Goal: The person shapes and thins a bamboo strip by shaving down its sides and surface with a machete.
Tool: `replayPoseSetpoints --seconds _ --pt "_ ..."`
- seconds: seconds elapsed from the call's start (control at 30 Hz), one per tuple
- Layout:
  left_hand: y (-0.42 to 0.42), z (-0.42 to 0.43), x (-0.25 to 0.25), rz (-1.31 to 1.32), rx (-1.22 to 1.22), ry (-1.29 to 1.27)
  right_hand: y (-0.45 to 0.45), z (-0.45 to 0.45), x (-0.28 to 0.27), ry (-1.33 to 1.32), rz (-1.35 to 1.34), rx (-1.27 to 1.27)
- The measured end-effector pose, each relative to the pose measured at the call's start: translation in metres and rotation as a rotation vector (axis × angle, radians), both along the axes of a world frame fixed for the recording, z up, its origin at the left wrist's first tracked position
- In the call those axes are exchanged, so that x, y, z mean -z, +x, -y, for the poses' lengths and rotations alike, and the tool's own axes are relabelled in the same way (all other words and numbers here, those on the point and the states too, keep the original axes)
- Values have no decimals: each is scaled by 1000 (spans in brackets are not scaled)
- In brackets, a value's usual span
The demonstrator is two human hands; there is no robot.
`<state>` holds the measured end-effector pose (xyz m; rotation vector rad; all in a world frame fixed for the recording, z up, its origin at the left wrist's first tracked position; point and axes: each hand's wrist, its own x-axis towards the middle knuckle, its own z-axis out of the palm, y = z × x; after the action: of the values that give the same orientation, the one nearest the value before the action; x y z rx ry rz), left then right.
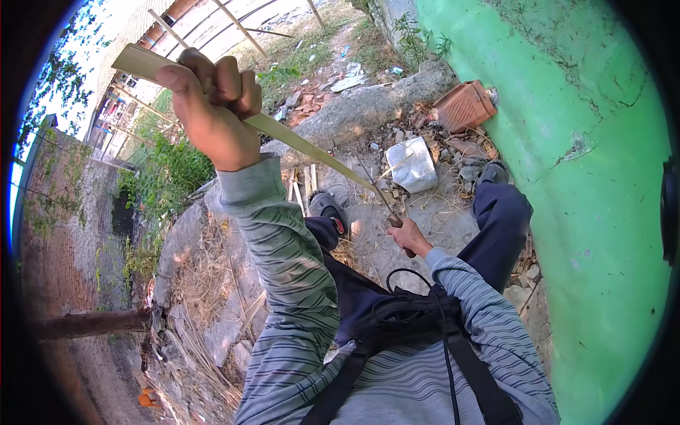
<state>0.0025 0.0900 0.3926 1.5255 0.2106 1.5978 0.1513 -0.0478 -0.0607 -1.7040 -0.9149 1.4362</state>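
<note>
My left hand is raised at the upper left, its fingers wrapped round a long, flat bamboo strip. The strip slants down to the right, and its lower end reaches the ground area between my feet. Lower down, my right hand grips the handle of a knife. Its thin blade points up and away from me, close by the strip's lower end. Whether the blade touches the strip I cannot tell.
A white block lies ahead of my feet, with a hollow red brick beyond it. On the right rises a green wall. Split bamboo pieces lie near my left shoe. Rubble borders a stone ledge.
</note>
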Motion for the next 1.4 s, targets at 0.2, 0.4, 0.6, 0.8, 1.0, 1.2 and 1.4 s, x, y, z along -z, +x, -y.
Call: replayPoseSetpoints --seconds 0.2,0.4,0.6,0.8,1.0,1.2,1.4 --pt "-2 -3 -1 18 -12 -8 -4 -9 -34 334 18 -106" --pt "4 5 -4 18 -24 -35 5 7 31 -139 -140 29" --pt "-4 11 0 17 26 -19 1 11 32 -125 -208 70" --pt "-10 2 0 8 -78 -33 -2 5 6 108 -114 -25" --pt "-12 -5 0 32 -50 -41 7 20 57 -163 -75 27" --pt "-16 -6 1 30 -4 -49 -1 19 56 -168 -210 103" --pt "-17 -10 1 -2 -97 -33 -10 14 34 63 -76 11"
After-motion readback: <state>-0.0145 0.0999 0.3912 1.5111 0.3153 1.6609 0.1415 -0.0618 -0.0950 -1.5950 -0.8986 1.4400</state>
